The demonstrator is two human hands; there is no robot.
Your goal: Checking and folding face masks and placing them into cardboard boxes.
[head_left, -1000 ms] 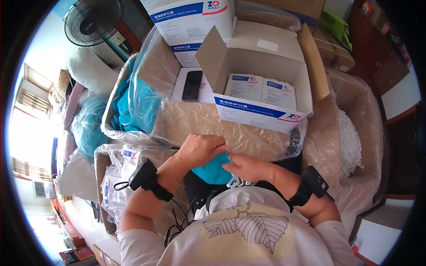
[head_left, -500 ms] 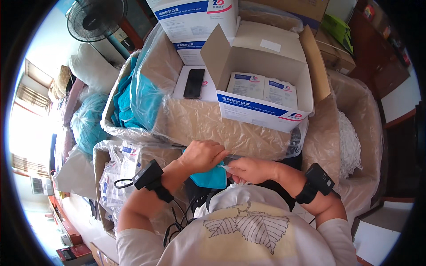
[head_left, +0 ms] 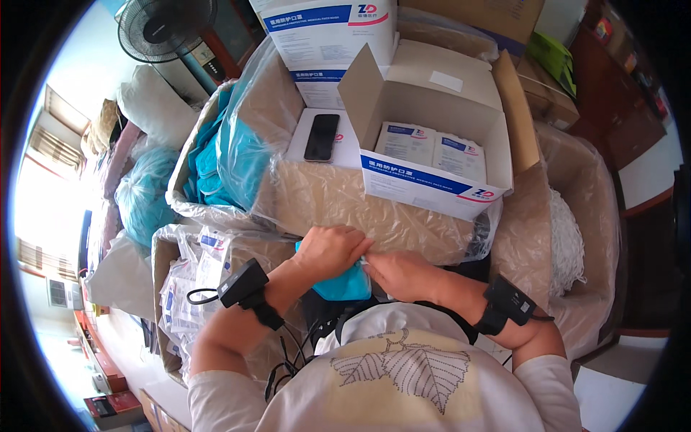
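Observation:
Close in front of my body, my left hand [head_left: 327,250] is closed on the upper part of a blue face mask [head_left: 342,284], which hangs down below the fingers. My right hand [head_left: 400,275] is closed at the mask's upper right corner, its fingers meeting those of the left. Between the two hands a little of a white strap [head_left: 363,261] shows, pinched in the right fingers. The fingertips of both hands are largely hidden. On each forearm sits a strapped black device.
Ahead stands an open white-and-blue box [head_left: 432,187] with small packs [head_left: 407,144] inside. A phone [head_left: 322,137] lies left of it. Plastic-lined cartons hold blue masks [head_left: 209,176] and printed packets [head_left: 180,302] at left, white cords [head_left: 566,248] at right.
My right hand has turned over and moved slightly up and left, against my left hand. Less of the white strap shows. The whole view has shifted slightly.

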